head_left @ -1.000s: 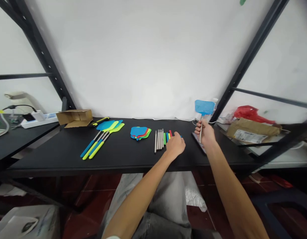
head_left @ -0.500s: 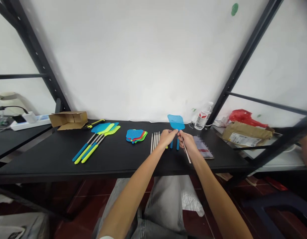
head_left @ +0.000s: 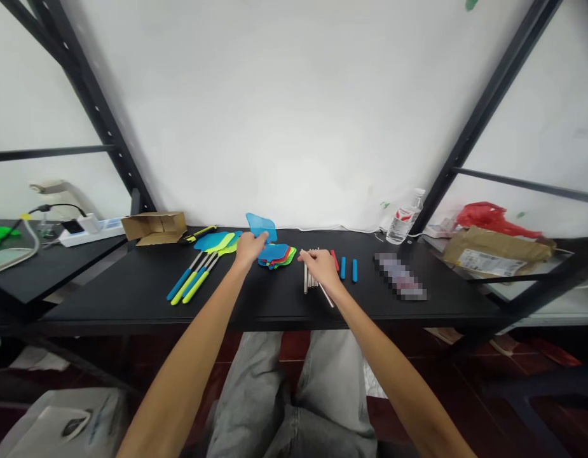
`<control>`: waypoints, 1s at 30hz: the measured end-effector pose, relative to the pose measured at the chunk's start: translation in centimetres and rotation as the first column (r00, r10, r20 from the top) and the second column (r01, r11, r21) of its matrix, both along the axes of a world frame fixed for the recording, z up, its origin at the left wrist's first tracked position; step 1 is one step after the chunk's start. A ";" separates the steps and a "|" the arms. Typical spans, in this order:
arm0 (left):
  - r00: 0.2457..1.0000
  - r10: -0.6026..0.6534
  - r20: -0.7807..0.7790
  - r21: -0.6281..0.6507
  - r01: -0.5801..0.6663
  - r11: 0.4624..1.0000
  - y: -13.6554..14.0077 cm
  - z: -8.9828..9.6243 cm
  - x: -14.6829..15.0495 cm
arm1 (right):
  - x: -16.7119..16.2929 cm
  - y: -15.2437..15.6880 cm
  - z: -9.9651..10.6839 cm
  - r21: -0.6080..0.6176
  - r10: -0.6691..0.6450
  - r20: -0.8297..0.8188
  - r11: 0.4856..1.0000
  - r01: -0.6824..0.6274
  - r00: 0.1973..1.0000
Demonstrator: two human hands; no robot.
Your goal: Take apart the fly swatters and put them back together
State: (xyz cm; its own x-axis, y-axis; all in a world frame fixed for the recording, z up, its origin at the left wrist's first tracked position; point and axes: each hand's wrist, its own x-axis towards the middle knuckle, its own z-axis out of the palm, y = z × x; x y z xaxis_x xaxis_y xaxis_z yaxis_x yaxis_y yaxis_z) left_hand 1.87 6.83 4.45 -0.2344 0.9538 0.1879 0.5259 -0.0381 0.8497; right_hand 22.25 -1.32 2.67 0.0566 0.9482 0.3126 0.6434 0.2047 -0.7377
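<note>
My left hand (head_left: pixel 248 249) pinches a blue fly swatter head (head_left: pixel 262 228), held raised just left of and above a stack of swatter heads (head_left: pixel 276 254) in blue, red and green. The fingers of my right hand (head_left: pixel 321 266) are closed on a thin metal rod (head_left: pixel 327 298), which slants toward the desk's front edge. Beneath that hand lies a row of metal rods (head_left: pixel 306 280), partly covered. Just right of it are a red handle (head_left: pixel 335 260) and two blue handles (head_left: pixel 343 268). Several fly swatters with blue and yellow-green handles (head_left: pixel 194 283) lie at the left.
On the black desk (head_left: pixel 126 286) stand an open cardboard box (head_left: pixel 154 229) at the back left and a water bottle (head_left: pixel 405 218) at the back right. A yellow-black cutter (head_left: pixel 201 233) lies near the box. Beyond the right post sits a brown package (head_left: pixel 496 251).
Both hands have moved left and apart. The blue swatter head went left with my left hand, over toward the stack; my right hand carried the rod to the row of rods. The view shifted slightly.
</note>
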 end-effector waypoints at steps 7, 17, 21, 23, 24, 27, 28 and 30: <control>0.940 -0.147 -0.309 -0.272 0.060 0.960 -1.6 -2.8 -1.0 | -4.4 4.9 0.0 -0.065 -0.140 0.501 0.978 0.199 0.854; 0.839 -0.062 -0.541 -0.233 -0.078 0.969 -4.6 -0.2 -5.4 | -4.8 5.2 -0.2 -0.070 -0.098 0.686 0.977 0.200 0.721; 0.640 0.089 -0.763 -0.111 -0.266 0.957 -7.4 -0.2 -9.7 | -3.8 4.4 0.2 -0.011 -0.147 0.662 0.978 0.206 0.735; 0.586 0.044 -0.809 -0.158 -0.290 0.944 -8.2 -0.8 -11.1 | -3.6 3.9 0.6 0.007 -0.160 0.645 0.979 0.205 0.747; 0.570 0.031 -0.821 -0.172 -0.298 0.939 -8.4 -1.1 -11.5 | -3.5 3.6 0.7 0.011 -0.162 0.636 0.980 0.200 0.755; 0.537 0.010 -0.843 -0.170 -0.284 0.944 -8.6 -1.4 -11.5 | -3.6 2.9 1.4 0.031 -0.156 0.597 0.985 0.171 0.787; 0.534 0.005 -0.845 -0.167 -0.273 0.947 -8.7 -1.2 -11.2 | -3.7 2.6 1.6 0.041 -0.155 0.578 0.986 0.161 0.801; 0.554 0.010 -0.832 -0.167 -0.266 0.949 -9.2 -0.6 -10.4 | -3.9 2.0 2.0 0.057 -0.153 0.527 0.988 0.145 0.836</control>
